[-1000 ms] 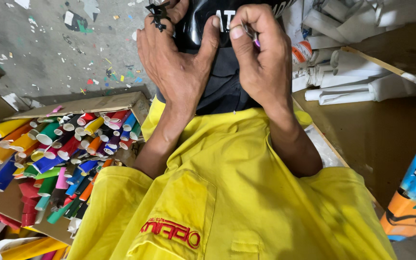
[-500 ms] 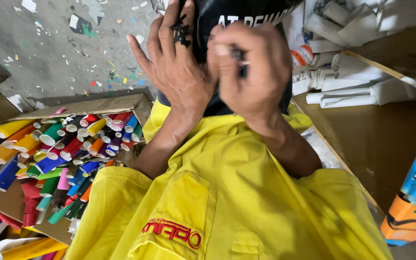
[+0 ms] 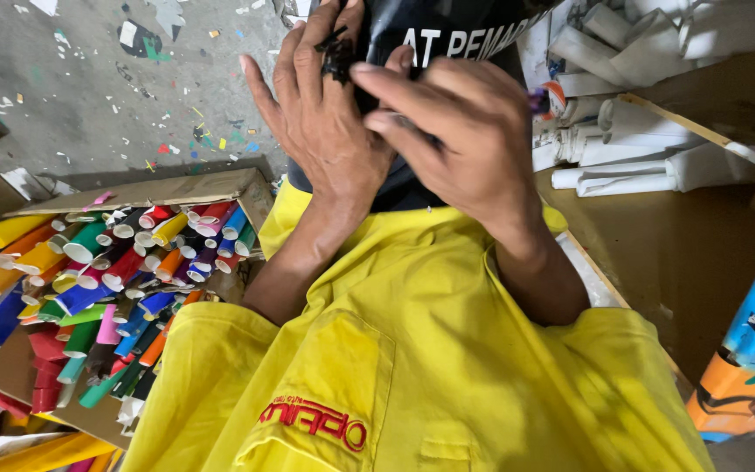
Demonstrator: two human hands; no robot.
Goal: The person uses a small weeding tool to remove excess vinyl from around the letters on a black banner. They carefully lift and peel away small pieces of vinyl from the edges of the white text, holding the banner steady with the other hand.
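We have both hands up at the far edge of the view, pressed on a black fabric piece with white print (image 3: 447, 35) that lies over our lap. Its long axis seems to run from near to far, the far end cut off by the top of the frame, the near edge ending on the yellow work shirt with a chest pocket (image 3: 412, 367).

Our left hand (image 3: 329, 122) lies flat on the fabric, fingers spread and pointing far, with a small black tangled bit (image 3: 338, 57) pinched between two of them. Our right hand (image 3: 465, 135) crosses leftward over it, its grip clenched on the fabric, fingertips meeting the left hand.

On the left, a flat brown cardboard box (image 3: 159, 188) holds many coloured rolls of sheet material (image 3: 107, 280) lying on their sides. Beyond it is grey concrete floor (image 3: 89, 87) strewn with small coloured scraps. On the right, a brown wooden counter (image 3: 692, 253) carries white paper rolls (image 3: 631, 162).
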